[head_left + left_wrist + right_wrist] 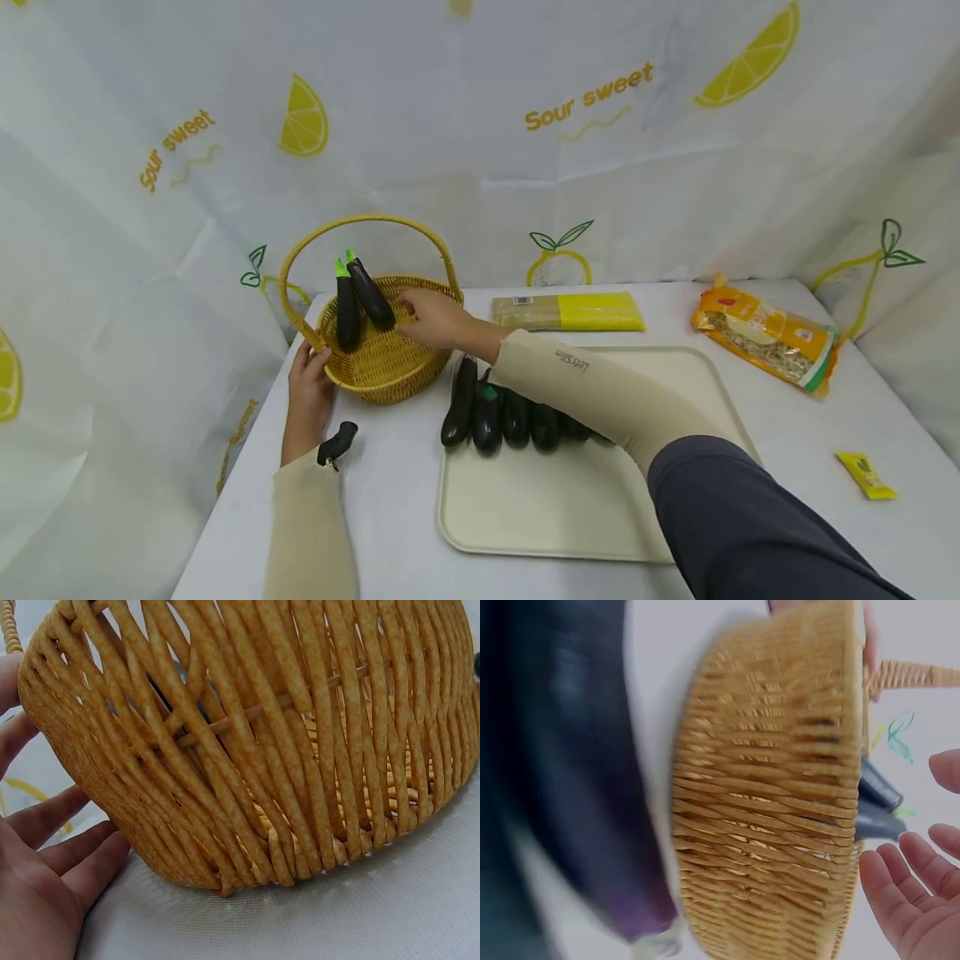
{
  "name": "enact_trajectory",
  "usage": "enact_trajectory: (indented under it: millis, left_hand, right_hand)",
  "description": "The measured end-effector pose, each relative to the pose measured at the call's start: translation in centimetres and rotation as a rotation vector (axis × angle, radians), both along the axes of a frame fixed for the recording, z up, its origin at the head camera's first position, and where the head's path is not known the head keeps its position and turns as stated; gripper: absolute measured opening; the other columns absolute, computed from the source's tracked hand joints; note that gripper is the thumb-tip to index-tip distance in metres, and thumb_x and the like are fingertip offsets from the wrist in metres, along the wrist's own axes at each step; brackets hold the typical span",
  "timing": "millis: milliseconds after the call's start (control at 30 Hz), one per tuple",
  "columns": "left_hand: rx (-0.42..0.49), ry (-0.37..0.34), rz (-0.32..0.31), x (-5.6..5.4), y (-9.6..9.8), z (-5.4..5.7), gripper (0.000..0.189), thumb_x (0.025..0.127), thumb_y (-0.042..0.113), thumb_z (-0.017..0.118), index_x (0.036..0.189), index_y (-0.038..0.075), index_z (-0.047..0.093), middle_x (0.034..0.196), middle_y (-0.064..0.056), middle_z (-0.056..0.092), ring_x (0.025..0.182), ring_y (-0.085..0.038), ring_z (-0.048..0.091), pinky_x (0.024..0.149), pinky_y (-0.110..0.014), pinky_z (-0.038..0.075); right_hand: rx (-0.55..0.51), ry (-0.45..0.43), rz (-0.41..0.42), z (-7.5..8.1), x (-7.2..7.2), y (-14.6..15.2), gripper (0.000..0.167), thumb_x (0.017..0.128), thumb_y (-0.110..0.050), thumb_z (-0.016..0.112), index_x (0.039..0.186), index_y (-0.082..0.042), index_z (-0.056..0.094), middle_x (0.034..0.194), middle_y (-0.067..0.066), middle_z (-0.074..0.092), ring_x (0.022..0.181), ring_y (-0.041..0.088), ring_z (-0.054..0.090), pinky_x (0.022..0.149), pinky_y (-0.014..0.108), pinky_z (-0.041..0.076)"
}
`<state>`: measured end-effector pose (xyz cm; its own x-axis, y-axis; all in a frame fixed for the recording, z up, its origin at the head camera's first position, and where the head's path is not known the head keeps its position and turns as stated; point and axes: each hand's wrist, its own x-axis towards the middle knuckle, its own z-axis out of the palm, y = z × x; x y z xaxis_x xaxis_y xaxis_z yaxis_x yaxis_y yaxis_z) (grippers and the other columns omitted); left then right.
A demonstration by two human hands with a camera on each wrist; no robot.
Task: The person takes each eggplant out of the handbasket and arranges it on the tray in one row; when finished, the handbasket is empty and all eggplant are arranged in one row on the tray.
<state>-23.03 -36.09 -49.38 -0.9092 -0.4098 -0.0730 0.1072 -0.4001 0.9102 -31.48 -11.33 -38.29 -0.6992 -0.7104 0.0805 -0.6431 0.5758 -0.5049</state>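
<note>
A woven wicker basket (390, 385) with a tall arched handle stands at the table's back left. Two dark eggplants (371, 297) with bright green stems lean side by side inside it. My left hand (310, 398) holds the basket's left edge by the handle's foot, its fingers against the weave (225, 750) in the left wrist view. Over the right part of the basket is my right hand (433, 318), fingers loosely bent with nothing between them. The right wrist view shows its fingertips (915, 844) beside the rim, close to the two eggplants.
A beige tray (555, 517) carries a row of eggplants (487, 421), partly under my right forearm. Behind it lies a yellow noodle-like packet (600, 312). An orange bag (772, 337) and a small yellow sachet (866, 476) lie on the right. A printed curtain hangs behind the table.
</note>
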Motion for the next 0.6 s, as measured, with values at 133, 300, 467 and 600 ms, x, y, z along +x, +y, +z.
enact_trajectory:
  millis: [133,300,467,600]
  left_hand:
    - [0.020,0.020,-0.002,-0.6,0.3,0.6,0.057,0.094,0.016,0.065,0.147,0.022,0.043,0.145,-0.008,0.041,0.127,-0.020,0.043,0.097,-0.026,0.041]
    - [0.022,-0.005,-0.002,-0.6,0.4,0.6,0.057,0.096,0.013,0.062,0.148,0.022,0.042,0.146,-0.007,0.041,0.127,-0.019,0.042,0.099,-0.025,0.040]
    - [0.013,-0.011,0.003,-0.4,-0.1,0.0,0.055,0.096,0.010,0.060,0.147,0.022,0.043,0.145,-0.007,0.042,0.127,-0.019,0.043,0.097,-0.025,0.041]
    - [0.022,-0.013,0.007,-0.3,-0.1,0.0,0.055,0.096,0.010,0.060,0.147,0.023,0.043,0.146,-0.006,0.041,0.128,-0.019,0.042,0.099,-0.025,0.040]
  right_hand:
    - [0.017,-0.040,-0.051,0.4,-2.5,-2.5,0.059,0.097,-0.038,0.059,0.144,-0.007,0.042,0.136,0.008,0.052,0.121,0.019,0.051,0.096,0.033,0.042]
    - [-0.036,-0.109,-0.102,0.3,-4.7,-5.5,0.057,0.098,-0.035,0.058,0.146,-0.011,0.040,0.136,0.005,0.052,0.118,0.017,0.053,0.091,0.033,0.046]
    - [-0.126,-0.155,-0.178,-0.2,-5.4,-7.8,0.050,0.099,-0.029,0.057,0.143,-0.010,0.042,0.123,0.004,0.058,0.101,0.015,0.058,0.080,0.031,0.048]
    - [-0.123,-0.173,-0.252,-0.9,-4.9,-8.8,0.053,0.099,-0.028,0.058,0.144,-0.008,0.040,0.121,0.007,0.059,0.098,0.017,0.060,0.077,0.031,0.049]
